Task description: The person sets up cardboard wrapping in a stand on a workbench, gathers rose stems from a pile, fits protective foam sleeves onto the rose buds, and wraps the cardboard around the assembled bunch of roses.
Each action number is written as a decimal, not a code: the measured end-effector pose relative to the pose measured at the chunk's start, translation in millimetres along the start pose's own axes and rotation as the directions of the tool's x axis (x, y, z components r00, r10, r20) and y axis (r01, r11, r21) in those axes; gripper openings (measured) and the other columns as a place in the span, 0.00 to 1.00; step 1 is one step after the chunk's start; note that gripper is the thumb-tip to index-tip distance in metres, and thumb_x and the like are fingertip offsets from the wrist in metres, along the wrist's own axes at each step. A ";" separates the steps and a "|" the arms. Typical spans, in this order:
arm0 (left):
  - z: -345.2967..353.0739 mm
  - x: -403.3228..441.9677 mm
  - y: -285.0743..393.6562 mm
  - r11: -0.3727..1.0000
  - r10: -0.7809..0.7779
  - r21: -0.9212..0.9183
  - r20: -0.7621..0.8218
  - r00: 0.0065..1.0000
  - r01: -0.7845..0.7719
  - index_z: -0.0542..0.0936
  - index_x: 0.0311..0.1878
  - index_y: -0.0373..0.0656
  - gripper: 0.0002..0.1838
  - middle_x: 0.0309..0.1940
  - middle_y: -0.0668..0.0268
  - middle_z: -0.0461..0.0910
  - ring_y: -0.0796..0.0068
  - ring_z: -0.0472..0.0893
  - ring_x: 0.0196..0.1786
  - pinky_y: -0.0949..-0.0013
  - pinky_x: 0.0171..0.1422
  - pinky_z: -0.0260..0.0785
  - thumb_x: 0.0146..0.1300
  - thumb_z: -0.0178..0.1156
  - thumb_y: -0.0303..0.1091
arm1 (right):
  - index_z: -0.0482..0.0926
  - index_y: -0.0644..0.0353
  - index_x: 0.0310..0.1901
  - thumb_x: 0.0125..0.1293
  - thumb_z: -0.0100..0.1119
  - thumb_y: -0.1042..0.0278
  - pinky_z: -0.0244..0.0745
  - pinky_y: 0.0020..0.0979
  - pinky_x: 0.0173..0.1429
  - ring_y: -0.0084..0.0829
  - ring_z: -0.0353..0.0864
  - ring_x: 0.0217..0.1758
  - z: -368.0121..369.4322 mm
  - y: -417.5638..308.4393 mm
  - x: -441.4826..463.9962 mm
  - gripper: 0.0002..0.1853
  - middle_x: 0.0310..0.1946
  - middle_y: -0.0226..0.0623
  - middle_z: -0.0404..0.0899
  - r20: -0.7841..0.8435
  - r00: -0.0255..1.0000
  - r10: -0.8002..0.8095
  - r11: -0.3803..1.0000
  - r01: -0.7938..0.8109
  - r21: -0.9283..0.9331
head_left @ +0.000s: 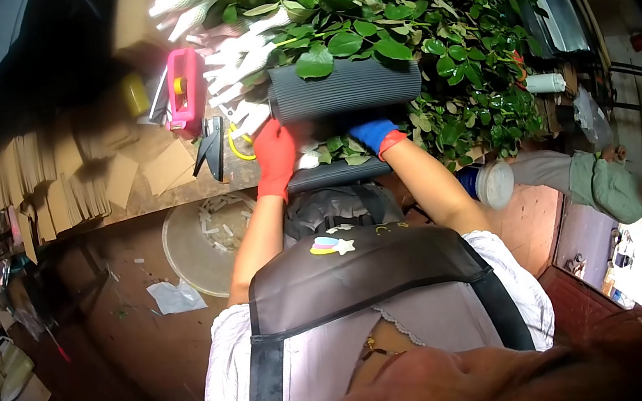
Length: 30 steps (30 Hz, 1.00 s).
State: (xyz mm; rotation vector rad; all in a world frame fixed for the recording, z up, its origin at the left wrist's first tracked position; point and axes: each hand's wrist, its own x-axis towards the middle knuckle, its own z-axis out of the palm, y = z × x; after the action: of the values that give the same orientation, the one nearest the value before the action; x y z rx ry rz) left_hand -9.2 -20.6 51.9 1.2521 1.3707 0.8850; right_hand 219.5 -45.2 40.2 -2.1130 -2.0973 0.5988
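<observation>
My left hand (pixel 275 157), in a red glove, is at the lower left corner of a black ribbed mat (pixel 345 85), close to white net-covered flower heads (pixel 251 116). Its fingertips are hidden, so its grip is unclear. My right hand (pixel 374 136), in a blue glove with a red cuff, reaches into the shadow below the mat. Its fingers are also hidden. Between the hands, leaves (pixel 342 150) and a white net-covered head show above a lower black ribbed strip (pixel 342 173). Leafy green stems (pixel 393 15) are heaped behind the mat, their white-netted heads pointing left.
Left of the flowers lie a pink tape dispenser (pixel 183 93), a black stapler (pixel 209 150) and yellow-handled scissors (pixel 241 143). Cardboard pieces (pixel 72 200) stand along the bench. A round tub (pixel 180 255) sits below. Another person (pixel 605 187) is at the right.
</observation>
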 end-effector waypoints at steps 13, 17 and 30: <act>-34.2 0.1 51.2 0.942 -0.308 -0.071 0.213 0.927 0.329 0.82 0.57 0.35 0.20 0.52 0.56 0.85 0.70 0.82 0.56 0.69 0.58 0.74 0.66 0.62 0.37 | 0.72 0.60 0.69 0.74 0.52 0.48 0.57 0.48 0.78 0.51 0.68 0.73 -40.4 -27.9 -2.2 0.30 0.70 0.51 0.71 0.047 0.997 -0.065 0.997 0.063 0.036; -14.3 20.6 13.8 0.940 -0.106 0.339 0.175 0.979 0.041 0.87 0.49 0.46 0.19 0.43 0.60 0.89 0.69 0.87 0.46 0.65 0.49 0.77 0.69 0.56 0.47 | 0.71 0.60 0.70 0.74 0.52 0.48 0.56 0.48 0.79 0.52 0.66 0.74 -18.8 -22.4 1.7 0.30 0.71 0.51 0.69 -0.039 0.998 -0.051 0.998 0.052 0.019; 11.3 22.1 -24.7 0.907 -0.225 -0.309 0.223 0.949 0.287 0.84 0.41 0.35 0.16 0.35 0.58 0.86 0.69 0.81 0.28 0.65 0.36 0.74 0.71 0.52 0.38 | 0.69 0.60 0.72 0.75 0.52 0.51 0.53 0.48 0.80 0.52 0.62 0.77 9.0 -3.1 -2.2 0.30 0.74 0.51 0.66 -0.012 1.000 -0.002 1.000 0.003 0.021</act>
State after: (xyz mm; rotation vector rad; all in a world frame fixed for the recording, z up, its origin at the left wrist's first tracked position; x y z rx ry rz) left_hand -1.8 -4.9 21.5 0.8424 1.1466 0.7604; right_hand 213.5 -49.0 33.5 -2.0973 -2.0780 0.6037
